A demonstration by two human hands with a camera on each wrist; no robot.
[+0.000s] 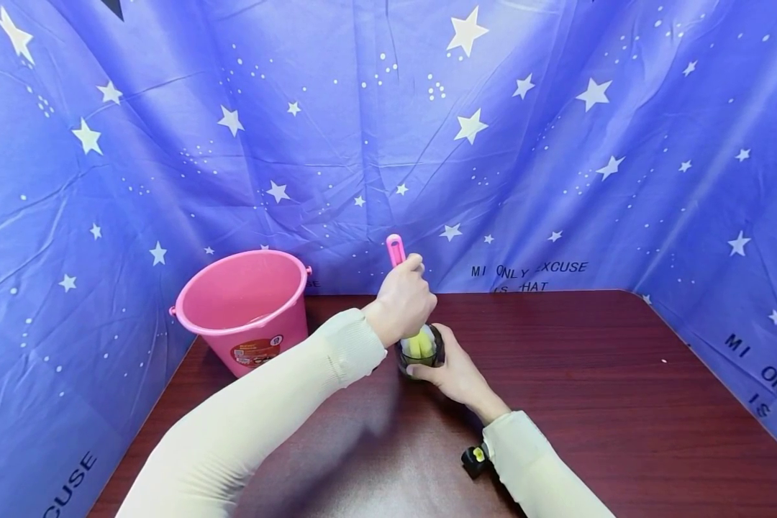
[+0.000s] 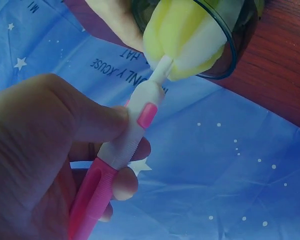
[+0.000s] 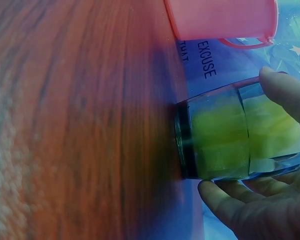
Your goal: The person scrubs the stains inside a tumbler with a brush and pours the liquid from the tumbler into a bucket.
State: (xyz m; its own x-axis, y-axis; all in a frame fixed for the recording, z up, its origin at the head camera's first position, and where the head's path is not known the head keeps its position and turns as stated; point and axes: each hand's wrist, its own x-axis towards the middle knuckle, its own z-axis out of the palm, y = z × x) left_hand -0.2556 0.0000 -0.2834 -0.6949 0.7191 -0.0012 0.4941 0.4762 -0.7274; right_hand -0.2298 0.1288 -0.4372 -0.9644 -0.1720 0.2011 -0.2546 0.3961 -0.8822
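My left hand (image 1: 401, 298) grips a sponge cleaning brush by its pink and white handle (image 2: 121, 145), the thumb lying along the white part. The brush's yellow and white sponge head (image 2: 177, 37) sits inside a dark-tinted clear glass (image 3: 186, 145). Around the glass's side curl the thumb and fingers of my right hand (image 1: 456, 374). In the right wrist view the sponge shows through the glass wall, reaching down close to the thick base. The base is at the tabletop; whether it touches is hard to tell.
A pink bucket (image 1: 288, 334) with a label stands to the left of the hands on the dark red wooden table (image 1: 557, 360). Blue cloth (image 1: 337, 144) printed with stars hangs behind the table and along both sides. A black wrist device (image 1: 475, 462) is by the right sleeve.
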